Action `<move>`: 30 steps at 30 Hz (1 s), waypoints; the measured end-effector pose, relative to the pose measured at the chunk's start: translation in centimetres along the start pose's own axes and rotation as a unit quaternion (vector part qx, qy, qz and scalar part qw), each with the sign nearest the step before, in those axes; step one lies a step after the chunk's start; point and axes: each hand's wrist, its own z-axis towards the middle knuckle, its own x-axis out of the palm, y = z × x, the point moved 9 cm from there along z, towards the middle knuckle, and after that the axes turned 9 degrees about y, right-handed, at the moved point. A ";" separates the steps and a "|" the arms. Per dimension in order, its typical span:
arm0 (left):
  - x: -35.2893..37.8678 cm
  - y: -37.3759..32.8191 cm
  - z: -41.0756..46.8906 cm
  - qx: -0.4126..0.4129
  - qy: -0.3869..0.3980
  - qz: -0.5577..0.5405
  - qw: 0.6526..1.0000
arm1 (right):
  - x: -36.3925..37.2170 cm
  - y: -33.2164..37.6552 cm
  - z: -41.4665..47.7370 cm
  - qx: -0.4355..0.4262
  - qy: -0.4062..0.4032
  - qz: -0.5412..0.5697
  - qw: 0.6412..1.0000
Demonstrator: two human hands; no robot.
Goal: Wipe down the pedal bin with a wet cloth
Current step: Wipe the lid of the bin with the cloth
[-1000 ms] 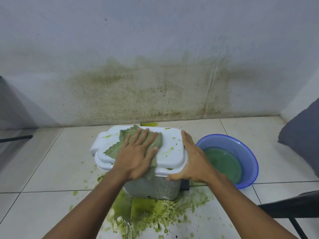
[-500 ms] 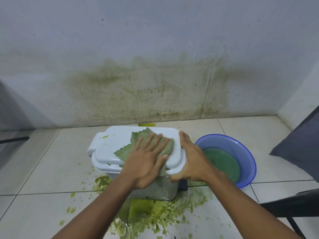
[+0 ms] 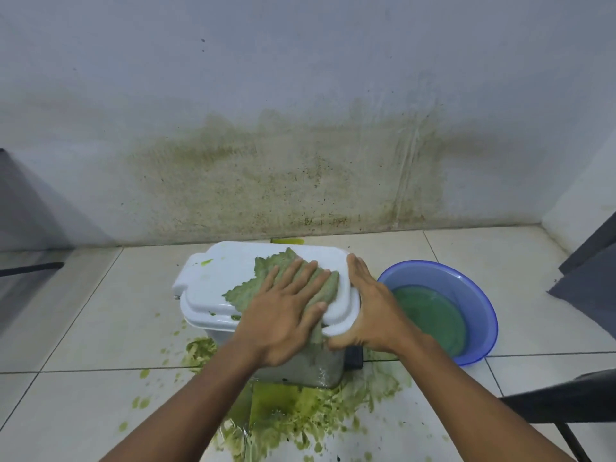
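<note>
White plastic pedal bin (image 3: 301,370) stands on the tiled floor (image 3: 83,328) at lower centre of the frame, lid (image 3: 213,281) closed, near the wall (image 3: 300,78). A green cloth (image 3: 263,275) lies on the right half of the lid, and one fold hangs over the front rim.

The left hand (image 3: 283,318) lies flat on the cloth, fingers straight and spread, pressing it to the lid. Its grip is wide and closes on nothing. The right hand (image 3: 373,311) clasps the right end of the lid, fingers along the side edge and thumb hooked at the front corner. Its grip holds the bin.

A black pedal (image 3: 354,356) shows just below the right wrist. Small green flecks mark the lid's left part.

A blue basin (image 3: 473,285) holding green-tinted water sits on the floor just right of the bin. A green spill (image 3: 300,411) spreads over the tiles in front of and under the bin. A broad greenish-brown stain (image 3: 266,168) covers the lower wall behind.
</note>
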 end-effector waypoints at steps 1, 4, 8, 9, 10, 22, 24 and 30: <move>-0.3 1.9 -0.6 -0.012 -0.003 0.000 1.000 | 0.0 0.0 0.0 0.001 -0.002 -0.005 1.000; -1.3 6.8 0.1 -0.111 -0.002 -0.009 0.994 | 0.3 -0.3 0.2 0.002 -0.005 -0.004 1.000; -1.5 3.9 3.8 -0.165 0.005 -0.024 0.986 | 0.1 -0.3 0.4 -0.001 -0.012 0.001 1.000; -1.3 1.9 4.4 -0.143 0.005 -0.023 0.989 | 0.1 -0.2 0.4 -0.007 -0.010 0.011 1.000; -0.9 -0.1 4.7 -0.114 0.005 -0.019 0.993 | 0.1 -0.2 0.4 -0.018 -0.012 0.020 1.000; -1.8 6.7 1.2 -0.087 -0.037 0.018 0.995 | -1.5 0.5 3.6 -0.090 0.004 -0.143 0.986; -1.6 5.1 2.1 -0.106 -0.050 0.011 0.993 | -1.5 0.3 3.9 -0.097 -0.013 -0.120 0.988; -0.3 0.0 3.5 0.016 -0.054 0.075 0.996 | -2.2 0.4 3.6 -0.133 -0.052 -0.060 0.988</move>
